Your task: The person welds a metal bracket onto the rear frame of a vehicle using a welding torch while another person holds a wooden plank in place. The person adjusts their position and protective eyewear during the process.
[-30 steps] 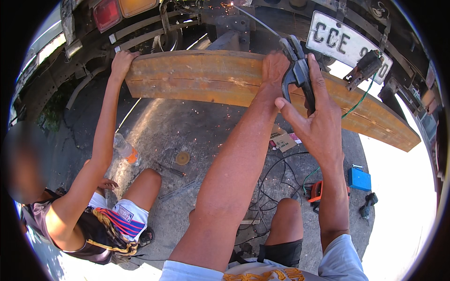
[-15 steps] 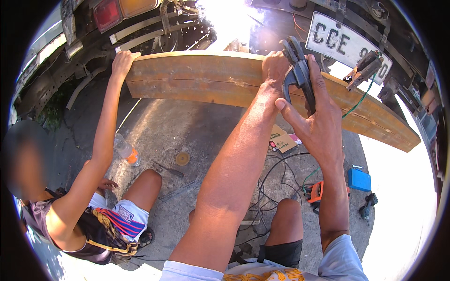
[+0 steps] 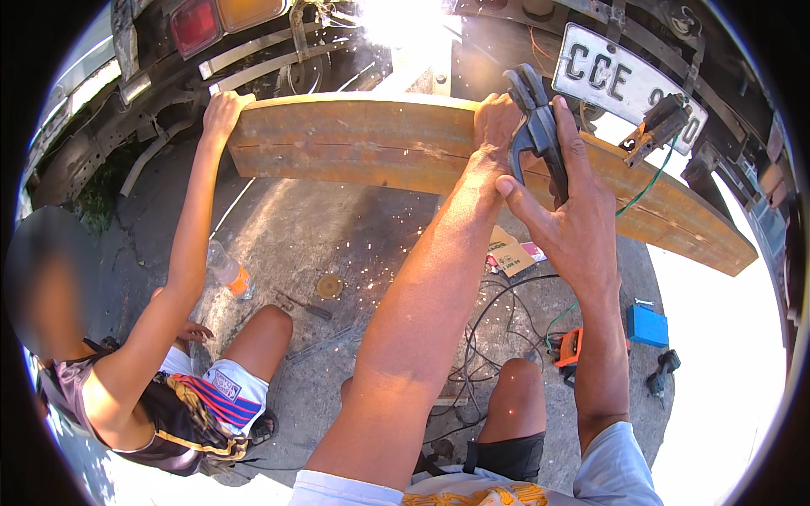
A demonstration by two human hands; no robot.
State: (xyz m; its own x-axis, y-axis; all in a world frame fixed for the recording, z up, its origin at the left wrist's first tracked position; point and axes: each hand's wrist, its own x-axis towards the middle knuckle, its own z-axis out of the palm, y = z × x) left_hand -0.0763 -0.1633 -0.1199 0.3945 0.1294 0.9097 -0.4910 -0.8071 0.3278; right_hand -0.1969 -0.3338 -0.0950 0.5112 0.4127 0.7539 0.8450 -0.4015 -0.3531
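Note:
A long rusty steel beam (image 3: 363, 139) spans the view beneath the back of a vehicle. My left hand (image 3: 498, 125) is closed over its top edge, right of the middle. In my right hand (image 3: 578, 215) is a dark welding electrode holder (image 3: 536, 126), its jaws pointing up beside my left hand. Any rod in the jaws is lost against the glare. A white-hot welding glow (image 3: 405, 21) burns behind the beam, hiding the spot itself. At the beam's left end, another person's hand (image 3: 223, 114) grips the top edge.
A rusty clamp (image 3: 654, 131) with a green wire sits by the number plate (image 3: 624, 80). That person (image 3: 143, 396) squats at left, near a plastic bottle (image 3: 229, 270). Black cables (image 3: 472, 354), a cardboard piece (image 3: 509, 253), an orange tool (image 3: 569, 347) and a blue box (image 3: 647, 325) lie on the concrete.
More sparks now scatter below the beam toward the floor, and the glow's shape has changed, showing more of a pale metal piece beneath it. Both my hands have hardly moved.

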